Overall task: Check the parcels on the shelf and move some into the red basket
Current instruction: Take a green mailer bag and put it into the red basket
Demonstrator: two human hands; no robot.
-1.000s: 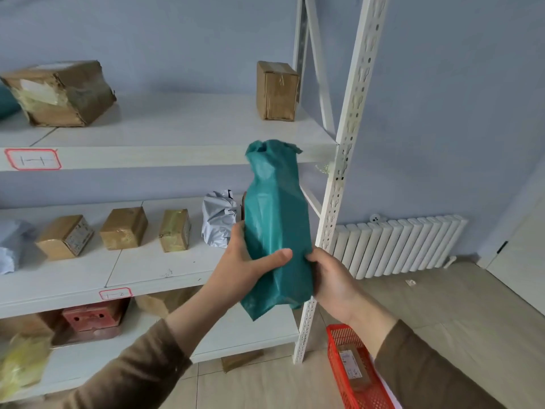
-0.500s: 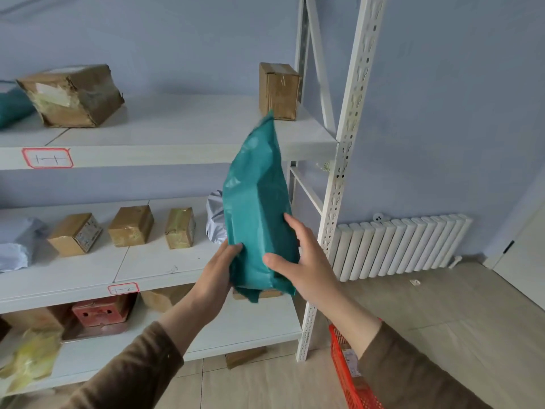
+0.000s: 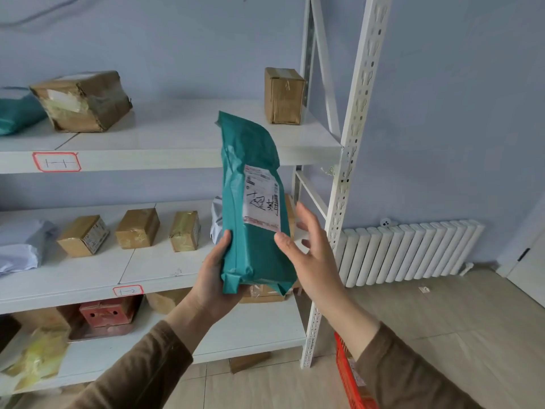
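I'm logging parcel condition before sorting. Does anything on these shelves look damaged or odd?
Yes. The big cardboard box at the left of the top shelf looks crushed: its sides bulge, it sits tilted and its tape is wrinkled. The green mailer held in the left hand is creased but seems intact, label facing out.

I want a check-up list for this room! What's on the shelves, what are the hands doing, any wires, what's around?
Surface: white shelf, three boards in view.
Job's things: green parcel held upright, label facing the camera; red basket on the floor, mostly hidden by the right sleeve.
Clutter: brown boxes and grey bags on the middle board, big taped box on top.
Hands: left hand grips the parcel's bottom; right hand open beside it.
Cables: nothing seen.
Surroundings: white radiator, blue wall, tiled floor.
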